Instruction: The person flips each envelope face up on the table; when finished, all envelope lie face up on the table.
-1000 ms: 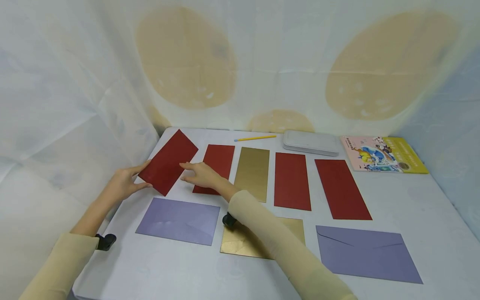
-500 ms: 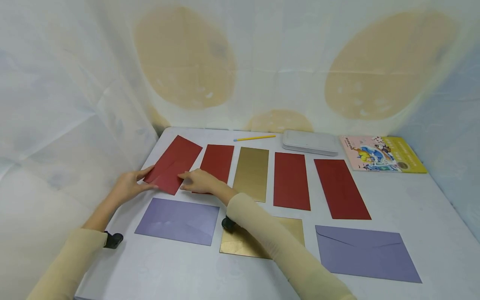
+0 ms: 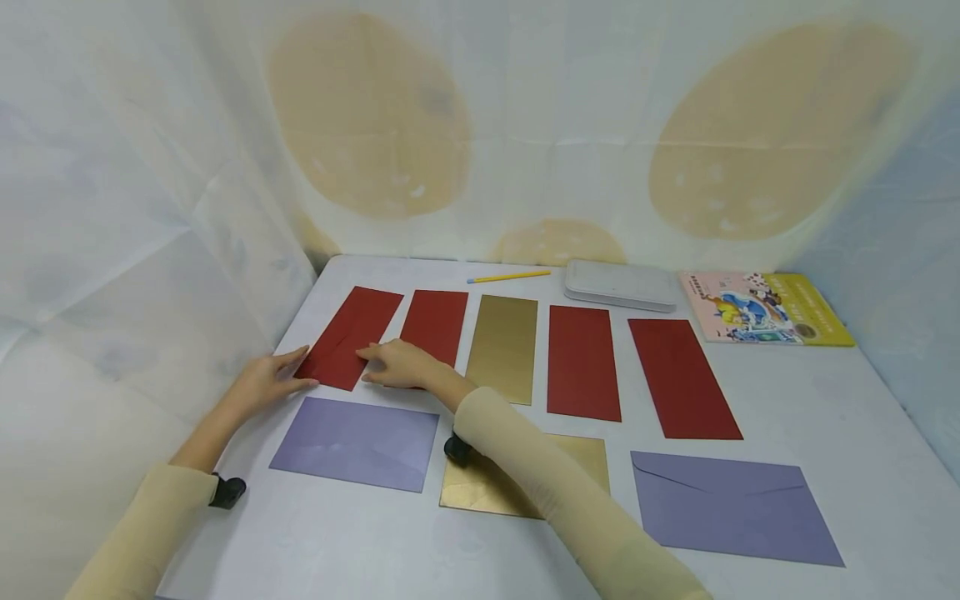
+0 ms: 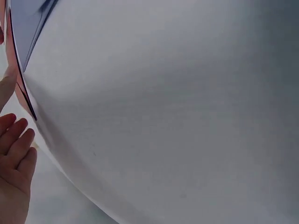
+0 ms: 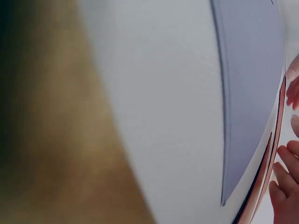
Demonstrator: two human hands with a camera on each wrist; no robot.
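Note:
A red envelope (image 3: 352,329) lies at the far left of the upper row on the table. At its near left corner my left hand (image 3: 258,386) touches the edge, thumb and fingers extended. My right hand (image 3: 405,364) reaches across to its right edge with the fingertips, the index finger stretched out. Under that hand is a second red envelope (image 3: 437,321), partly covered. In the left wrist view, loosely straight fingers of the left hand (image 4: 16,163) show beside a red edge. The right wrist view catches the right hand (image 5: 286,182) at the frame's edge.
Right along the row come a gold envelope (image 3: 502,342) and red envelopes (image 3: 583,362). Nearer lie lilac envelopes (image 3: 356,442) and a gold one (image 3: 480,487) under the right arm. Behind are a pencil (image 3: 510,276), a pale flat case (image 3: 618,285) and booklets (image 3: 765,308).
The leftmost red envelope, tilted and raised a second ago, has turned straighter and come down flat on the table. Both hands shifted slightly nearer with it.

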